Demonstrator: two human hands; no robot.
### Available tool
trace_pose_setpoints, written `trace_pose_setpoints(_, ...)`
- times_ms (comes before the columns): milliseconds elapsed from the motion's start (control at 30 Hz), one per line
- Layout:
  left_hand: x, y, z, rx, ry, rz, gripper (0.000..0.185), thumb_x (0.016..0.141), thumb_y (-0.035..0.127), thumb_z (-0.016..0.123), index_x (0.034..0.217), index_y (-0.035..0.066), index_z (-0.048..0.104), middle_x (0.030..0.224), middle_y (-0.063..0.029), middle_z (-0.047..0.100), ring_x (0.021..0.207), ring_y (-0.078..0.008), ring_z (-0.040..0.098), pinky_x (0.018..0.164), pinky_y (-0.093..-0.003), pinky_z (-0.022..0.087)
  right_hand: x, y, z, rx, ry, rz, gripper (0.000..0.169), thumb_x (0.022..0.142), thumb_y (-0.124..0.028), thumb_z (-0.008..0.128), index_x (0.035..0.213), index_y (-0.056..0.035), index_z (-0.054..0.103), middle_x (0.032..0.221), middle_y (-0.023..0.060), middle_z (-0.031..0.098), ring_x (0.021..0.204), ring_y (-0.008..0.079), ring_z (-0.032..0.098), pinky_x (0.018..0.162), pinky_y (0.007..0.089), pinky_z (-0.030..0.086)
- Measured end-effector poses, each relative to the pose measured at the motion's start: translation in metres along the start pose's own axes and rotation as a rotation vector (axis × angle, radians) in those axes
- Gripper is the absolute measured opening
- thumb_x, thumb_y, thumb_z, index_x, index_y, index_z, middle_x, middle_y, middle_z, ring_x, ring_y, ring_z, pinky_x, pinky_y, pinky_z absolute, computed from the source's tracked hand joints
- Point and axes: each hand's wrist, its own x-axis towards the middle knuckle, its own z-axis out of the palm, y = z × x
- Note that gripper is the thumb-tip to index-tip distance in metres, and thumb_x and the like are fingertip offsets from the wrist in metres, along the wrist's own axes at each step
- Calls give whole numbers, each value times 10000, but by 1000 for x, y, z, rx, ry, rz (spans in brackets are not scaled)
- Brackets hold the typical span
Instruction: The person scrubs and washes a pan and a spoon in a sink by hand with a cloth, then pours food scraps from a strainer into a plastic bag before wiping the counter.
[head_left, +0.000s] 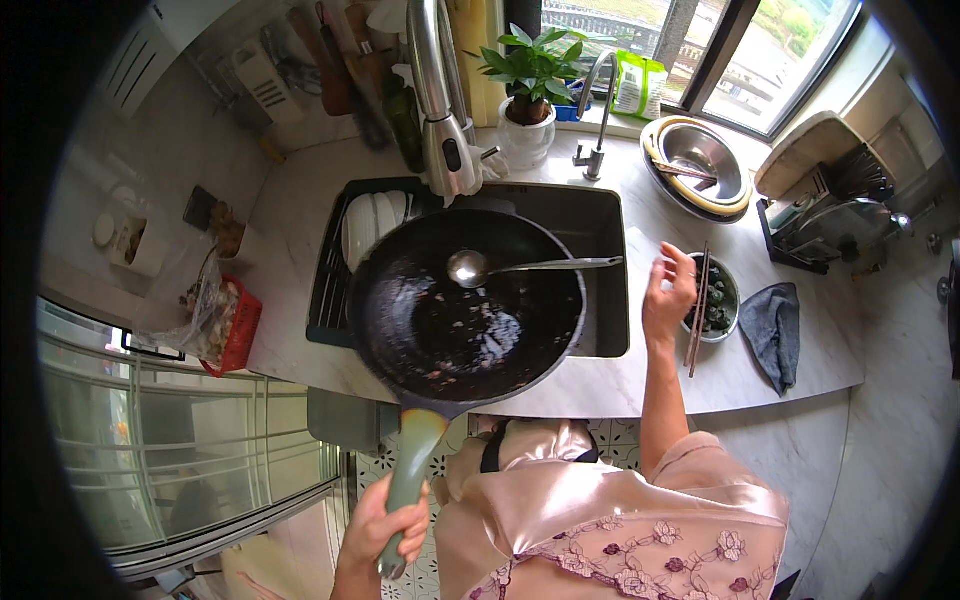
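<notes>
My left hand grips the pale green handle of a dark wok. The wok is over the sink and the counter's front edge, with oily residue and small food scraps inside. A metal ladle lies in it, its handle reaching past the right rim. My right hand is off the wok, fingers apart and holding nothing. It is beside a bowl of dark green food, with a pair of wooden chopsticks resting across the bowl's left side.
A pull-out faucet rises behind the wok. White dishes stand in a black rack at left. A red basket sits further left. Stacked bowls, a grey cloth and a knife block are at right. A potted plant stands by the window.
</notes>
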Motion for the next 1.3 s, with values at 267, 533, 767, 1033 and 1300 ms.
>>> trace_pose_setpoints(267, 95, -23, 14, -63, -192, -31, 273, 880, 36, 576, 1111, -11, 440, 637, -41, 443, 432, -98, 437, 379, -264, 427, 9, -18, -48, -74, 72, -144, 202, 870, 43, 562, 1055, -17, 615, 1007, 116, 623, 831, 207, 607, 676, 300, 504)
trace_pose_setpoints(533, 153, -69, 14, 9, -285, 27, 229, 910, 42, 567, 1079, 25, 412, 642, -46, 464, 454, -123, 473, 416, -286, 456, 13, -43, -58, -8, 77, -216, 247, 829, 107, 561, 1043, 0, 619, 1013, 118, 623, 790, 190, 598, 616, 271, 496)
trace_pose_setpoints(767, 179, -88, -3, -45, -328, 37, 199, 925, 66, 562, 1065, 34, 425, 685, -47, 487, 509, -123, 505, 461, -296, 488, -12, -68, -66, -30, 87, -207, 252, 823, 99, 574, 1036, -22, 632, 1005, 119, 641, 787, 205, 625, 618, 278, 513)
trace_pose_setpoints(1033, 208, -83, -18, -153, -393, -7, 147, 924, 84, 541, 1037, 50, 453, 720, -35, 493, 567, -117, 510, 497, -285, 469, -70, -137, -58, -96, 128, -266, 215, 838, 73, 590, 1020, -31, 638, 1015, 107, 649, 844, 206, 631, 639, 279, 509)
trace_pose_setpoints(1300, 229, -57, -34, -33, -480, 19, 122, 910, 110, 536, 818, 56, 477, 707, -30, 534, 568, -108, 545, 490, -290, 503, -133, -180, -74, -226, 177, -195, 223, 833, 87, 568, 1020, -13, 636, 1030, 114, 642, 859, 210, 624, 651, 290, 518)
